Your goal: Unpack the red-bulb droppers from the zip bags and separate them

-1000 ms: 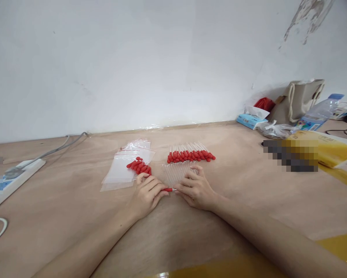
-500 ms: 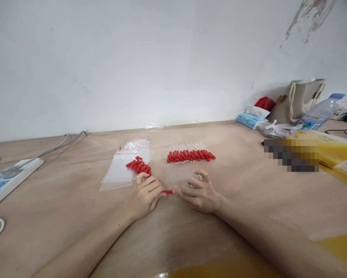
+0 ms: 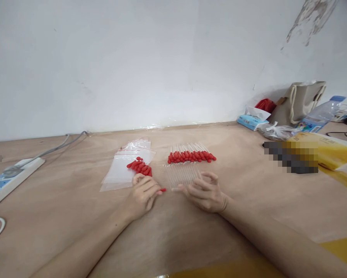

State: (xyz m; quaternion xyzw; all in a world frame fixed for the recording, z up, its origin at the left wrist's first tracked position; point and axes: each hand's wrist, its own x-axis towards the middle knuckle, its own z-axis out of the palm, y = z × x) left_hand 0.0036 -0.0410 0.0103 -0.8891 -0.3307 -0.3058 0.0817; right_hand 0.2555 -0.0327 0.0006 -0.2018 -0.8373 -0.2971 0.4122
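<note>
Head view: left hand [image 3: 143,195] pinches a red piece [image 3: 163,190], right hand [image 3: 206,194] a clear tube [image 3: 175,189], the two now separated.

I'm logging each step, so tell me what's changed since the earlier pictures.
The right hand has moved right, away from the red piece, opening a gap; the left hand has edged left, still holding that piece. The clear tubes, red-tipped sticks and plastic bags stayed put.

Diffuse light, soft shadow on tabletop [image 3: 173,231] in front of clear tubes [image 3: 182,174], glare at wall [image 3: 127,61] foot behind them, right hand [image 3: 206,194] beside them slightly blurred.
</note>
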